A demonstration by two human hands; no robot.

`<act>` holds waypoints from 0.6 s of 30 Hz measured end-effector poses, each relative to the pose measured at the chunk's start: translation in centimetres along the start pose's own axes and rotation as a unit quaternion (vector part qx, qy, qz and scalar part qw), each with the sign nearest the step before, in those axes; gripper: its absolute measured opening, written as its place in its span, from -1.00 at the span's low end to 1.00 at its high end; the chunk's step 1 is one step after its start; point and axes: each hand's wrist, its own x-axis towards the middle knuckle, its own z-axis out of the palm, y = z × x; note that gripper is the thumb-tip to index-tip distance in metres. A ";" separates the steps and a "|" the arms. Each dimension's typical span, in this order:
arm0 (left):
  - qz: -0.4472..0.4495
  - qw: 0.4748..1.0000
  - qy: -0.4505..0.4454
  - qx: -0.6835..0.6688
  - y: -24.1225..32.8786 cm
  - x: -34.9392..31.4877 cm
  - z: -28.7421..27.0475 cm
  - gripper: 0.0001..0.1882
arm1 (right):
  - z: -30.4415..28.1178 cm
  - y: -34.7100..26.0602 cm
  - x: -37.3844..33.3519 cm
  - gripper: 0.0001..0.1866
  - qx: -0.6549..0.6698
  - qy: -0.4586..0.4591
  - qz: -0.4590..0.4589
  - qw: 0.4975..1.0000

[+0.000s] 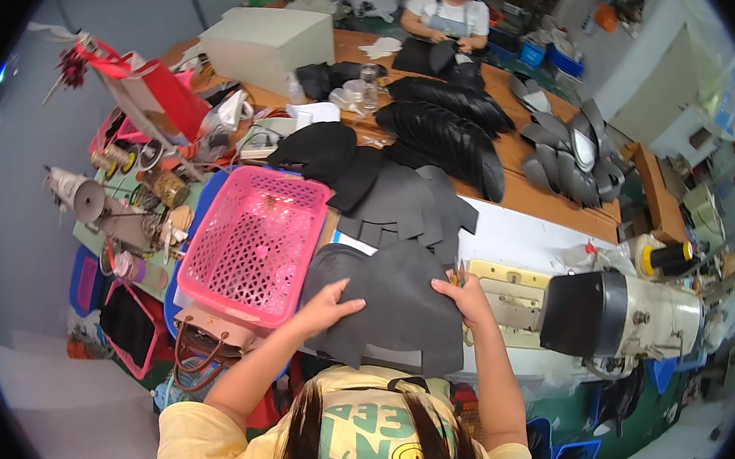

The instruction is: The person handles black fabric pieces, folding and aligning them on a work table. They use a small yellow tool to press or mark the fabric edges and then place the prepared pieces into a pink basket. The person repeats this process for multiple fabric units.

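Dark grey flat cut pieces [405, 306] of sheet material lie before me at the table's front edge, overlapping one another. My left hand [327, 307] rests on their left side, thumb and forefinger stretched apart. At the right edge, my right hand [466, 296] is closed around what looks like a small pair of snips [458, 275], its thumb over the grey material. The snips' lower part is hidden in the hand. Just beyond lies a fanned stack of similar grey pieces [404, 200]. Black pieces [318, 150] lie to its left.
A pink basket [249, 306] stands at my left, beside a handbag [213, 329]. To the right is a sewing machine [620, 314]. Long rows of black pieces [444, 136] cover the brown table [550, 214] beyond. A person [447, 16] works at its far end.
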 end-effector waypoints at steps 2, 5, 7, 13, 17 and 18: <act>0.010 0.999 0.044 0.004 -1.9 -1.3 0.0 -0.59 | 0.7 1.1 0.9 -0.62 -0.059 -0.025 0.005 0.998; 0.038 0.991 0.128 -0.030 -3.5 -3.4 -1.4 -0.61 | 3.8 1.0 2.5 -0.65 -0.115 -0.072 -0.018 0.991; 0.031 0.985 0.165 -0.039 -4.3 -4.2 -3.1 -0.56 | 5.5 3.1 5.0 -0.70 -0.104 -0.081 -0.077 0.988; 0.059 0.906 0.315 0.277 -15.9 -3.9 -8.0 -0.33 | 5.3 12.2 10.7 -0.66 -0.425 -0.001 -0.106 0.899; 0.073 0.869 0.398 0.284 -16.4 -4.3 -4.4 -0.35 | 4.4 14.6 11.3 -0.66 -0.439 0.014 -0.081 0.895; 0.096 0.863 0.420 0.263 -17.1 -4.0 -4.3 -0.35 | 4.7 14.8 11.5 -0.66 -0.447 0.023 -0.096 0.889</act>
